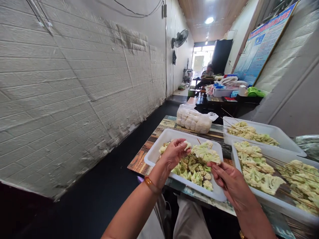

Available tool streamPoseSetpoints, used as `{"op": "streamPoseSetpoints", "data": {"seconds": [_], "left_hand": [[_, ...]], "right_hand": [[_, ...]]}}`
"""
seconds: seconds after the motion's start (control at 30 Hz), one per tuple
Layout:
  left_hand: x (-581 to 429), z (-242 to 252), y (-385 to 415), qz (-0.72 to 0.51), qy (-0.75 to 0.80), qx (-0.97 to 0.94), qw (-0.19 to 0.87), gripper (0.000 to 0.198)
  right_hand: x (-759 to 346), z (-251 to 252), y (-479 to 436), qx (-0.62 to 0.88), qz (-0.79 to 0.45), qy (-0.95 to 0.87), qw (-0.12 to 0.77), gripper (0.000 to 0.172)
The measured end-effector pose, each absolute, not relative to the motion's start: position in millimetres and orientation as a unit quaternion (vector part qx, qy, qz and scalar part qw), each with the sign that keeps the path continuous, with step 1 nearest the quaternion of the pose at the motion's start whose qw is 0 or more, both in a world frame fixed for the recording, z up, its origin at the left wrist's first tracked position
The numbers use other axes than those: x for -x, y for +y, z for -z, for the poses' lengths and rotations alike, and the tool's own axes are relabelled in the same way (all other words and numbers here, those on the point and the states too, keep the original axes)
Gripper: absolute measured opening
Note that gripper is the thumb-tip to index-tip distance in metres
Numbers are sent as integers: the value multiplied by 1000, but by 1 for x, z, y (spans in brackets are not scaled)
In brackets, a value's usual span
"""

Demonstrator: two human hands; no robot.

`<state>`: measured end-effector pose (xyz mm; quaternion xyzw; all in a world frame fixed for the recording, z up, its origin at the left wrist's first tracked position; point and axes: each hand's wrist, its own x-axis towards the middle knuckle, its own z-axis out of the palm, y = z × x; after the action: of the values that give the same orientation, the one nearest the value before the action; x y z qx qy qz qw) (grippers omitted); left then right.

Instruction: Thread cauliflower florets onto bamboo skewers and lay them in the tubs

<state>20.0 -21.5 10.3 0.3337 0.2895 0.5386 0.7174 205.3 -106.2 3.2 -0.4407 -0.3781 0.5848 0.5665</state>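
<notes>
A white tray (159, 150) of loose cauliflower florets (196, 171) lies on the table in front of me. My left hand (174, 153) hovers over the tray's left part, its fingers pinched on a small floret (186, 144). My right hand (228, 181) sits at the tray's right edge, closed on a thin bamboo skewer (193, 156) that carries a cauliflower piece (205, 153). An orange bangle (151, 185) circles my left wrist.
Two more white trays (279, 132) (274, 202) at right hold skewered cauliflower. A plastic bag of pale food (193, 120) lies behind the front tray. A white brick wall runs along the left. A person (208, 71) sits at a far table among cluttered containers.
</notes>
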Motion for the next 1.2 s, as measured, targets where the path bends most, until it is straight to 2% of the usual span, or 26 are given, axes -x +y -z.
{"op": "streamPoseSetpoints", "data": {"seconds": [0.07,0.3,0.57,0.77,1.2], "left_hand": [[-19,-11,-22,-548,294,-327,712,37],[-17,-10,-23,-541,294,-337,712,36],[-14,-10,-24,-561,282,-319,710,46],[-13,-10,-23,-596,253,-297,702,39],[-12,-10,-25,-594,251,-302,702,42]], "right_hand": [[-203,-3,-106,427,-598,-370,568,32],[-194,-1,-109,396,-657,-383,515,27],[-187,1,-109,435,-616,-412,512,28],[-184,5,-107,465,-591,-428,501,30],[-183,5,-112,484,-587,-408,505,31]]}}
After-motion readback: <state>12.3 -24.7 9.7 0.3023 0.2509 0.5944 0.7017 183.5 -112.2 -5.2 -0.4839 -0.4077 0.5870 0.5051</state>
